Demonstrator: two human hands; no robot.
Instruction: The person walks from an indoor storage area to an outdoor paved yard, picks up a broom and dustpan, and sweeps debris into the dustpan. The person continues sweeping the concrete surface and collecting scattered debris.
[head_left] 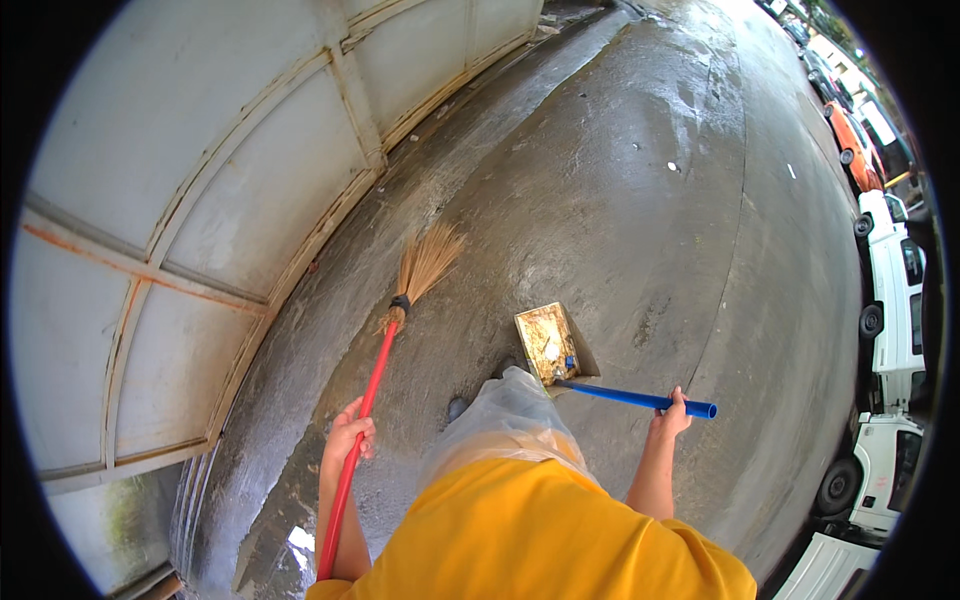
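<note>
Yellow shirt (530,530), lower centre, lay nearest. Red-handled broom (381,365), left of centre: left hand (348,434) held it, fingers curled round. Blue-handled dustpan (541,324), centre: right hand (674,413), fingers clasped about its far end. Wet pavement (640,220) spread beneath; pale panelled wall (265,195) stood upper left.

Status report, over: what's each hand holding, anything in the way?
Left hand: gripping red-handled straw broom. Right hand: gripping blue-poled, box-shaped dustpan, litter inside. Nothing seen blocking broom or dustpan; pale panelled wall along the left.
</note>
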